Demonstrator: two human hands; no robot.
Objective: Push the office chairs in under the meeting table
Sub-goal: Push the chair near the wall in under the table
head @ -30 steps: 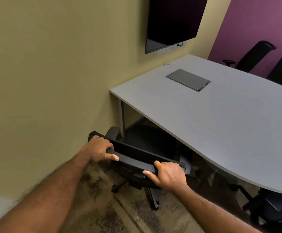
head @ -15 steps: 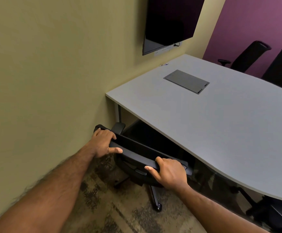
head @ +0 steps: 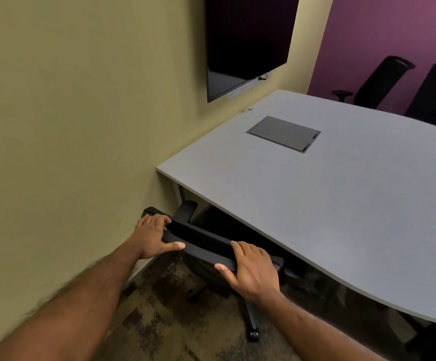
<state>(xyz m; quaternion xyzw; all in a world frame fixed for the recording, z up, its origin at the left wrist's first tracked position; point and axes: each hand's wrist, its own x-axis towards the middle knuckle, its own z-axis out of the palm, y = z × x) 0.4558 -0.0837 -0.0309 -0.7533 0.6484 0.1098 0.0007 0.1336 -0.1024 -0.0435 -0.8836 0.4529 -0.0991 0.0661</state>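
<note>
At the near-left corner of the grey worktop (head: 303, 204), beside the yellow wall (head: 68, 126), a black office chair (head: 209, 243) is sitting with its seat already tucked beneath the edge. The left hand (head: 152, 237) and right hand (head: 250, 272) are both gripping the top rail of its backrest, fingers (head: 243, 250) curled over the rim and thumbs pressing the near face. On casters, it should be rolling easily, though swivelling if pushed unevenly; the stiff rail looks like the best hold. The seat and most of the base are lying hidden under the worktop; only one leg and caster (head: 254, 334) are showing. Two more chairs (head: 378, 84) are standing along the far edge, one cut off.
</note>
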